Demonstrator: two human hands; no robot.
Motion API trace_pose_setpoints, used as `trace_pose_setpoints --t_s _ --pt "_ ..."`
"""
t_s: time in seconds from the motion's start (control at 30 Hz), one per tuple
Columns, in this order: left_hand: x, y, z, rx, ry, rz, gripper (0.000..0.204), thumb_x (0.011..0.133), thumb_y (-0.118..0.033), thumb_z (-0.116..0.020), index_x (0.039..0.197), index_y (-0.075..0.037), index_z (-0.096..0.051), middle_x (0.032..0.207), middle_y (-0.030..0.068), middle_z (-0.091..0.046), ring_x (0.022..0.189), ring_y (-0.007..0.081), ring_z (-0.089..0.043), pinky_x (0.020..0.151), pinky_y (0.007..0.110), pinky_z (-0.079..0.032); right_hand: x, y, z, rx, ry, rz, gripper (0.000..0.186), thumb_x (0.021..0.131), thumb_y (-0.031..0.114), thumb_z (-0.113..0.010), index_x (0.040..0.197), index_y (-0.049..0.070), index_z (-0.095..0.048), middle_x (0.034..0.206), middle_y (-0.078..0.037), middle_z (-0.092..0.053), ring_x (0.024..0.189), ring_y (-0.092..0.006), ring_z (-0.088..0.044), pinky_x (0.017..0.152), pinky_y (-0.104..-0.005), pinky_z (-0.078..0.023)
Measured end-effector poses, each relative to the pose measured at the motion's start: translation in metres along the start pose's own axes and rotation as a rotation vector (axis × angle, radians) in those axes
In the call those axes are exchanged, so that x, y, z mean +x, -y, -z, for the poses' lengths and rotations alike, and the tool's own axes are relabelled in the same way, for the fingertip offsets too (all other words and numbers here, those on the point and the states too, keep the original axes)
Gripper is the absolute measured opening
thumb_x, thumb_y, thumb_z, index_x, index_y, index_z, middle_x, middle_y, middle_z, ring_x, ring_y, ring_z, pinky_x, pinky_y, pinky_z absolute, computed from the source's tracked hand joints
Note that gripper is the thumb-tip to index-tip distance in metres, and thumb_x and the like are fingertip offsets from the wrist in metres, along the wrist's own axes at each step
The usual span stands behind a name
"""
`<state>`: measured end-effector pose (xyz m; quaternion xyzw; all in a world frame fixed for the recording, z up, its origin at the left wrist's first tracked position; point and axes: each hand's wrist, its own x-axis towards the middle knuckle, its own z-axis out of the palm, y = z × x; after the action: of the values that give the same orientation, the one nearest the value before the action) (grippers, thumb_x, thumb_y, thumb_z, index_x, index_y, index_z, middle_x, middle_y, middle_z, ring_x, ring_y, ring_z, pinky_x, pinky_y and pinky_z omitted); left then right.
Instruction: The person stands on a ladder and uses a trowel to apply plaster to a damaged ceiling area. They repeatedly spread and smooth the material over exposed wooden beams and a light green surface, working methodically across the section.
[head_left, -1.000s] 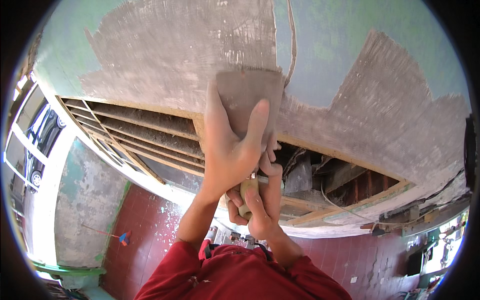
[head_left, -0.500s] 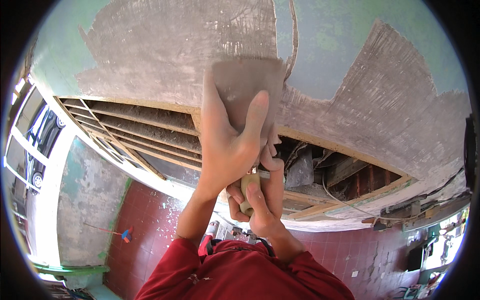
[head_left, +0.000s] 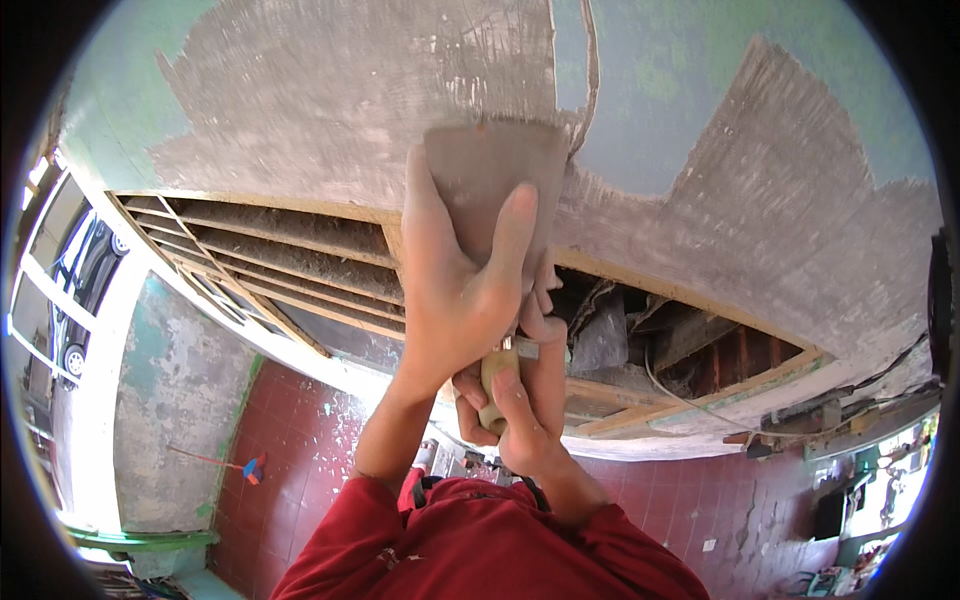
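A wide, flat scraper (head_left: 478,150) is pressed against the patchy ceiling (head_left: 320,90), where scraped grey-brown areas border peeling green paint and a crack runs past the blade's right corner. My left hand (head_left: 445,300) grips the blade, its thumb lying across the face and its fingers along the left edge. Just below it, my right hand (head_left: 520,415) is wrapped round the scraper's pale yellowish handle (head_left: 504,360). Both hands are dusty, and part of the right one's fingers is hidden behind the left.
Open ceiling sections show wooden slats (head_left: 280,250) and dark beams with a loose cable (head_left: 690,402). Below are the red tiled floor (head_left: 700,500) with scattered flakes, a long-handled broom (head_left: 250,468) and part of a ladder. A car (head_left: 85,290) shows outside at the left.
Compared with a second ago, both hands and the scraper sit a little higher in the picture. Since half a second ago they have shifted only very slightly back down.
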<state>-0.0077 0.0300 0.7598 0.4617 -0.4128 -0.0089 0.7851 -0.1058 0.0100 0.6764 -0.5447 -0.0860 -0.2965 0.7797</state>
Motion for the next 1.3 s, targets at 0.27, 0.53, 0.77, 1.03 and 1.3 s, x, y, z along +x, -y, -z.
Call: trace_pose_setpoints --t_s 0.27,0.53,0.77,1.03,1.3 --pt "0.005 -0.002 0.002 -0.022 0.013 0.046 0.029 0.093 -0.005 -0.056 0.109 0.007 -0.035 0.074 0.0119 -0.057 0.048 0.0135 -0.057 0.037 0.024 -0.044 0.0 -0.004 0.002 -0.007 0.003 0.024 0.055 0.1 0.019 -0.037 0.145 0.008 -0.008 0.076 -0.014 -0.051 0.035 -0.0068 -0.034 0.034 -0.0188 -0.027" --pt "-0.003 0.0 -0.002 0.055 -0.018 0.016 0.026 0.093 -0.005 -0.056 0.106 0.006 -0.036 0.071 0.0119 -0.057 0.047 0.0132 -0.056 0.037 0.024 -0.044 -0.001 -0.002 0.003 0.01 0.022 0.002 0.05 0.101 0.017 -0.034 0.143 0.011 -0.008 0.078 -0.012 -0.049 0.039 -0.007 -0.035 0.036 -0.0195 -0.028" --pt "0.0 0.004 0.001 -0.047 0.002 0.061 0.03 0.094 -0.006 -0.057 0.11 0.007 -0.036 0.072 0.0114 -0.057 0.048 0.0134 -0.057 0.037 0.023 -0.045 -0.001 -0.004 0.006 0.075 0.079 0.007 0.044 0.103 0.014 -0.033 0.14 0.011 -0.01 0.083 -0.01 -0.047 0.046 -0.0086 -0.04 0.039 -0.0202 -0.031" --pt "0.002 -0.003 -0.004 -0.026 0.006 0.08 0.033 0.093 -0.006 -0.057 0.115 0.007 -0.035 0.072 0.0105 -0.057 0.051 0.0125 -0.058 0.04 0.024 -0.046 0.007 0.005 0.01 0.078 0.122 0.007 0.045 0.103 0.014 -0.034 0.14 0.011 -0.008 0.085 -0.009 -0.047 0.047 -0.0079 -0.039 0.039 -0.0199 -0.031" --pt "-0.007 0.003 -0.005 0.053 0.011 0.022 0.033 0.094 -0.005 -0.056 0.114 0.008 -0.035 0.077 0.0118 -0.058 0.052 0.0121 -0.057 0.041 0.023 -0.045 0.001 -0.006 0.003 -0.007 -0.024 0.078 0.058 0.099 0.018 -0.037 0.147 0.012 -0.007 0.076 -0.01 -0.051 0.035 -0.005 -0.03 0.034 -0.0176 -0.029"
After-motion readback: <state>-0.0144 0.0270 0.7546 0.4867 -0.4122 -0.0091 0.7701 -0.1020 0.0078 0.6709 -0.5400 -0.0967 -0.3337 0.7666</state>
